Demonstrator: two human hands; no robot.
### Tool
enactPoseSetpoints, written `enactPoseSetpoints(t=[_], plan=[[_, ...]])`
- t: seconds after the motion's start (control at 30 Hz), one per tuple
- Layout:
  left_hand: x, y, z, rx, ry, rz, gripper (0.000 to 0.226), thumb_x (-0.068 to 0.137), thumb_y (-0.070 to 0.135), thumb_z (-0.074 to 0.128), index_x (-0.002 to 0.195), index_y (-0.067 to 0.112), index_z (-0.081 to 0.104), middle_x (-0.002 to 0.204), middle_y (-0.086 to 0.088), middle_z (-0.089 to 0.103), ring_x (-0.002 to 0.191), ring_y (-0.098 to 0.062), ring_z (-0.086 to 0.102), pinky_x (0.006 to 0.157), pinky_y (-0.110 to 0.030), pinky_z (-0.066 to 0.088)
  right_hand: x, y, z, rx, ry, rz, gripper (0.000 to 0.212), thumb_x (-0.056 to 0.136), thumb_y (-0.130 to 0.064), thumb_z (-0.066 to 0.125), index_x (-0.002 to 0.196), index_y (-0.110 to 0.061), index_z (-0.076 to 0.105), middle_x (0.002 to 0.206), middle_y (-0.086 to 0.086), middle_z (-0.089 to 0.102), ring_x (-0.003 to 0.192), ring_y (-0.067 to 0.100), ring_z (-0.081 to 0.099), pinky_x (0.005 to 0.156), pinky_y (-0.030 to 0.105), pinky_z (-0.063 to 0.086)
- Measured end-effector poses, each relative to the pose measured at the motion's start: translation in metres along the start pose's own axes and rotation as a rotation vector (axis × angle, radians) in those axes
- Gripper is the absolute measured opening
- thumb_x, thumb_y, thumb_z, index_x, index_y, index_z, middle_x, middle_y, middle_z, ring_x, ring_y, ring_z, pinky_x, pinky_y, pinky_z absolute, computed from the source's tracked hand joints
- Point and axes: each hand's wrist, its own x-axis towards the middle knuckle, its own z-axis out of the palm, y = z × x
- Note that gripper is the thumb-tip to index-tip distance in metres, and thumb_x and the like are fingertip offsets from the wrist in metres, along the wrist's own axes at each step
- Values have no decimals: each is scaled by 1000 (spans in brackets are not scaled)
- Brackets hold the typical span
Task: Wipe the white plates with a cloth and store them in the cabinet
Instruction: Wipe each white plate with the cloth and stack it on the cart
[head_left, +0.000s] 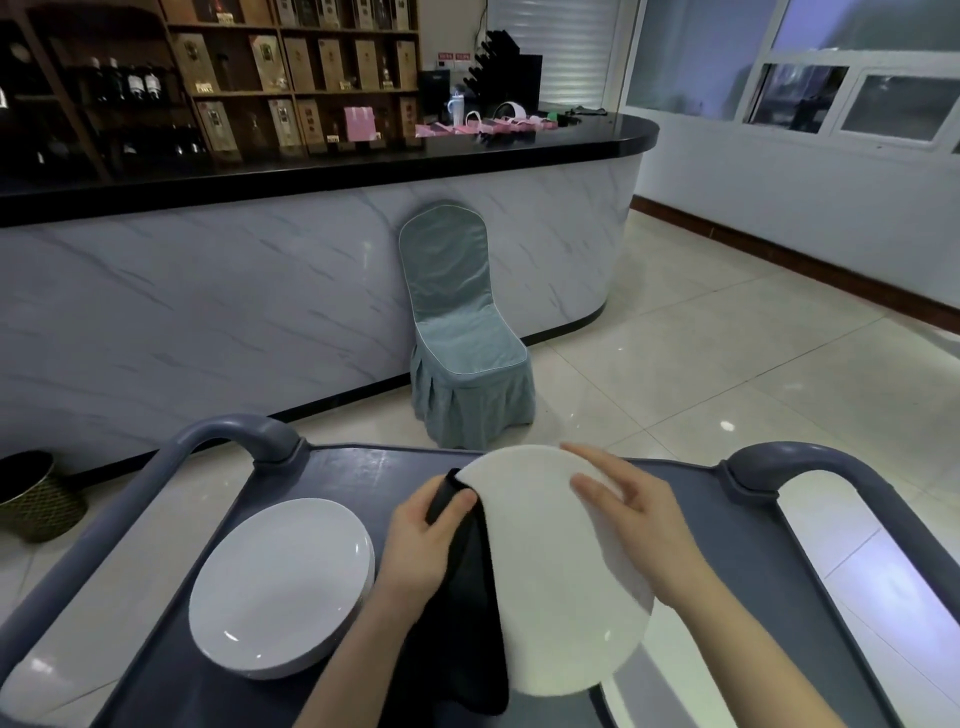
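A large white plate (550, 566) is held tilted above the grey cart top (343, 473). My left hand (421, 545) grips a black cloth (467, 623) against the plate's left edge; the cloth hangs down beneath the hand. My right hand (631, 514) lies on the plate's upper right part with fingers spread and fairly straight. A stack of white plates (280, 587) rests on the cart to the left of my hands.
The cart has curved grey handles at the left (234, 431) and right (795, 462). A blue-covered chair (462, 332) stands ahead against a marble-fronted bar counter (208, 301). A dark bin (36, 499) sits on the tiled floor at the left.
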Motion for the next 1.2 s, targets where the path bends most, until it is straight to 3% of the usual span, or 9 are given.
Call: enactPoseSetpoints(t=[0.13,0.2,0.27,0.5,0.7,0.8,0.97,1.07,1.2], plan=[[-12,-15,0,-89,102,-167,12,96,20,60,101,24,71,96,10,75,90,-4,69,71,-14,51,-15,4,12,93,133,42,39,97,-10,58,113,-45,67,114,-31,67,111,-11,59,89,9,44],[-9,-15,-6,11,70,-135,10,95,19,62,96,24,71,91,12,75,84,-1,69,68,-10,49,-20,9,17,46,79,46,38,99,-9,55,121,-38,66,119,-24,68,116,-4,60,95,15,44],[1,-8,-11,118,-3,-52,6,92,18,66,92,22,71,87,11,74,78,3,66,66,-6,46,-19,9,17,5,40,47,38,100,-9,53,125,-34,65,123,-21,67,118,0,59,101,24,44],[22,10,-9,320,-455,60,4,88,17,70,86,21,70,81,10,69,77,0,59,73,-15,46,-13,0,27,-187,-195,-40,35,97,-17,62,116,-46,66,116,-35,65,115,-13,56,94,6,38],[-16,-21,1,-145,200,-206,11,95,22,62,97,27,72,94,11,75,88,-2,69,73,-15,52,-15,3,30,311,329,63,33,96,-8,61,107,-36,74,113,-19,72,107,-5,65,85,9,48],[-29,-32,26,-302,438,-388,13,95,28,62,105,23,68,103,1,72,99,-17,65,89,-36,54,-23,13,57,433,569,201,32,99,-9,53,112,-32,72,113,-15,72,108,3,66,92,28,52],[-11,-24,9,-253,425,-301,8,94,25,63,90,23,70,82,11,74,82,-8,68,60,-16,51,-23,18,37,116,292,133,41,99,-21,56,133,-45,49,127,-34,56,121,-7,52,95,18,42],[5,-11,-6,-46,180,-141,8,93,24,64,91,26,71,86,16,75,76,4,68,60,-8,48,-9,5,8,-132,37,-25,57,95,-21,65,137,-52,42,133,-44,47,123,-23,41,96,0,31],[27,13,-11,142,-250,-60,8,90,21,67,92,18,73,89,2,76,77,-2,65,71,-15,51,10,-15,-6,-309,-251,-124,55,94,-15,66,132,-53,51,131,-41,52,126,-18,43,101,3,31]])
